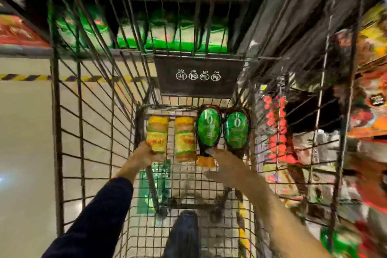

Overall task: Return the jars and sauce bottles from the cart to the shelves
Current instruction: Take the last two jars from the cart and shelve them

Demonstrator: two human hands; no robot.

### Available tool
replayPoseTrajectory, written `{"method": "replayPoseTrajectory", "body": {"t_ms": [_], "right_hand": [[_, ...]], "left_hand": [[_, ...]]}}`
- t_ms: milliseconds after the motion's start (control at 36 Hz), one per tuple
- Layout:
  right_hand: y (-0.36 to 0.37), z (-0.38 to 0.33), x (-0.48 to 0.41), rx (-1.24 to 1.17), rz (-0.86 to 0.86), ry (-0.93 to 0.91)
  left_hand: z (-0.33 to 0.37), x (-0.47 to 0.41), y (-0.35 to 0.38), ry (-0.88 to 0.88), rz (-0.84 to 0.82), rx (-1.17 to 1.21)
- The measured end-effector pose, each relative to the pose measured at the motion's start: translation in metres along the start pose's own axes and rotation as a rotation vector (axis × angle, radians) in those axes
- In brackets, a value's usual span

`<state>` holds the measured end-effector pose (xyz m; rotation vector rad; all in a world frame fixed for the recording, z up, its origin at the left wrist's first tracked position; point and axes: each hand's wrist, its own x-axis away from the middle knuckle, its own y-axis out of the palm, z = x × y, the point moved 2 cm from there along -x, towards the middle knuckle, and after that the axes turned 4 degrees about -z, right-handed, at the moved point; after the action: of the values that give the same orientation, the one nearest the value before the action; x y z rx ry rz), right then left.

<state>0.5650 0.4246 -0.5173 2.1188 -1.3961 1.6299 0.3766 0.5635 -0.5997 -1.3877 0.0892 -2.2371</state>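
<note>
Inside the wire cart, two yellow-labelled jars and two dark sauce bottles with green labels lie side by side at the far end. My left hand is closed around the near end of the left jar. The second jar lies just right of it, untouched. My right hand reaches in with spread fingers, its fingertips at the neck of the left bottle, beside that bottle's orange cap. The right bottle lies next to my right hand. The picture is blurred.
Shelves with green and white packs stand ahead beyond the cart. Red and orange goods fill shelves on the right. A black panel hangs on the cart's far wall. My leg shows below the basket. Pale floor lies left.
</note>
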Motion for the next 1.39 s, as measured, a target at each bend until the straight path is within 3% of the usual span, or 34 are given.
{"method": "replayPoseTrajectory", "body": {"t_ms": [194, 333, 528, 861, 1056, 1194, 1389], "right_hand": [[0.0, 0.0, -0.009, -0.001, 0.035, -0.02], [0.008, 0.003, -0.016, -0.032, 0.032, -0.019], [0.014, -0.013, -0.041, -0.484, 0.04, 0.042], [0.024, -0.018, -0.099, -0.457, 0.161, 0.231], [0.046, -0.023, -0.127, -0.66, 0.103, 0.259], [0.055, -0.025, -0.141, -0.722, 0.132, 0.299], [0.057, -0.014, -0.139, -0.994, 0.155, 0.294]], "left_hand": [[-0.013, -0.019, -0.002, -0.051, 0.044, 0.226], [-0.018, -0.023, -0.003, -0.087, 0.017, 0.258], [-0.016, -0.02, 0.005, -0.072, 0.041, 0.32], [-0.026, -0.027, 0.005, -0.042, 0.055, 0.408], [-0.035, -0.032, 0.006, -0.092, 0.091, 0.421], [-0.027, -0.026, 0.004, -0.084, 0.093, 0.449], [-0.02, -0.022, 0.006, -0.124, 0.102, 0.517]]}}
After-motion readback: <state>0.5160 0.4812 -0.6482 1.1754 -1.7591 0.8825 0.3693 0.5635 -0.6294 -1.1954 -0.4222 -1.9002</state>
